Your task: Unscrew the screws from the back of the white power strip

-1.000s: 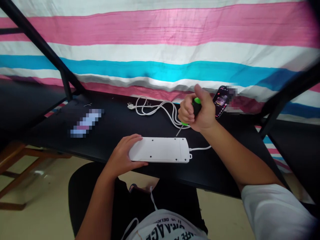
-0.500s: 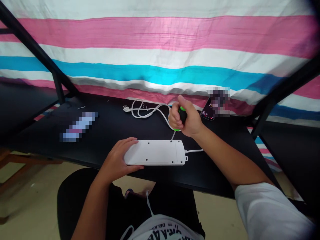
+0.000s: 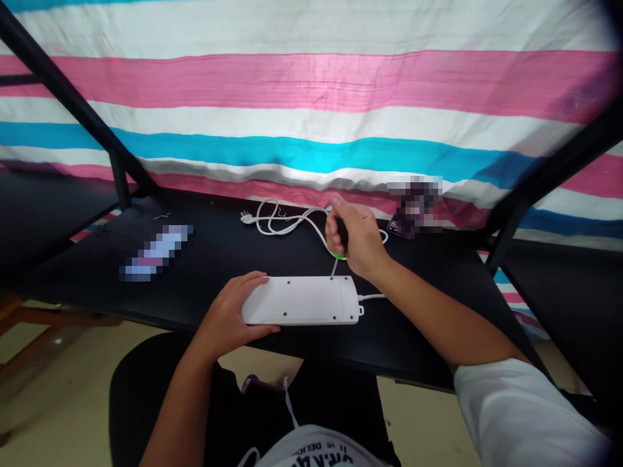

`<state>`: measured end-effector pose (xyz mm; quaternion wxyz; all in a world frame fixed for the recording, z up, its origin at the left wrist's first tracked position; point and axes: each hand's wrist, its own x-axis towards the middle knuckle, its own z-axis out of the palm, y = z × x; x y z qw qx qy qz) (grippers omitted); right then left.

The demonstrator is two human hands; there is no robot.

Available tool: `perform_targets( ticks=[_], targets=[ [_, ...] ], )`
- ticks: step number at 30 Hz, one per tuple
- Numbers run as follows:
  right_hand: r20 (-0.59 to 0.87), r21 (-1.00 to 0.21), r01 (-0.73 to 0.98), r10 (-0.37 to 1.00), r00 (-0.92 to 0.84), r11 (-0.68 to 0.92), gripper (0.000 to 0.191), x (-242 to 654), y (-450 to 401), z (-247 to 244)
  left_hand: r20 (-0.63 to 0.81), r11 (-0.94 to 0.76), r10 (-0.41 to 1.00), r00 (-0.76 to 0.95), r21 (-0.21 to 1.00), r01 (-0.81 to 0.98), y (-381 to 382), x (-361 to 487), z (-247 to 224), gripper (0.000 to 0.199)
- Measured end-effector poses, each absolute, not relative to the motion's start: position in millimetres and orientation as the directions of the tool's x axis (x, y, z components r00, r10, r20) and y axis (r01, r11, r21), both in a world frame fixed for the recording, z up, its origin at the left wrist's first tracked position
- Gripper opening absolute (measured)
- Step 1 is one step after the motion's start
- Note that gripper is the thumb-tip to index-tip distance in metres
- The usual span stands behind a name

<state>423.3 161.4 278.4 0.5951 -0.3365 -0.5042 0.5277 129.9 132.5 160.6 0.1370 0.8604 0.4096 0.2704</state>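
A white power strip (image 3: 306, 300) lies underside up along the front of the black table, with several dark screw holes in it. My left hand (image 3: 237, 308) grips its left end, thumb on the near edge and fingers over the far edge. My right hand (image 3: 357, 237) is wrapped round the handle of a screwdriver (image 3: 334, 267), of which a green collar and the thin shaft show. The shaft's tip sits at a hole near the far edge, towards the strip's right end. Most of the handle is hidden by my fingers.
The strip's white cord (image 3: 292, 222) loops behind it, its plug at the left. A pixelated phone (image 3: 402, 220) rests at the back right, a pixelated flat item (image 3: 158, 253) at the left. A striped sheet (image 3: 311, 84) hangs behind the table (image 3: 219, 253) between black bars.
My right hand has turned on the screwdriver handle, hiding its green top. The tip stays at the same hole and my left hand keeps its hold. The view has tilted slightly upward.
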Motion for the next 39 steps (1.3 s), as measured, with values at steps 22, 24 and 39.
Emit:
perform_targets(
  ticks=[22,24,39],
  targets=[
    [0.338,-0.889,-0.45,0.785,-0.519,0.085,0.029,450,179,285,0.357,-0.632,0.775,0.521,0.449,0.632,133,132,162,0.087],
    [0.353,-0.905,-0.406,0.75,-0.559,0.124,0.032,456,183,283,0.352,-0.631,0.776,0.523,0.448,0.634,133,132,163,0.087],
    [0.543,-0.808,0.075,0.787,-0.292,0.585,0.037,456,171,292,0.357,-0.655,0.756,0.549,0.405,0.638,132,139,164,0.087]
  ],
)
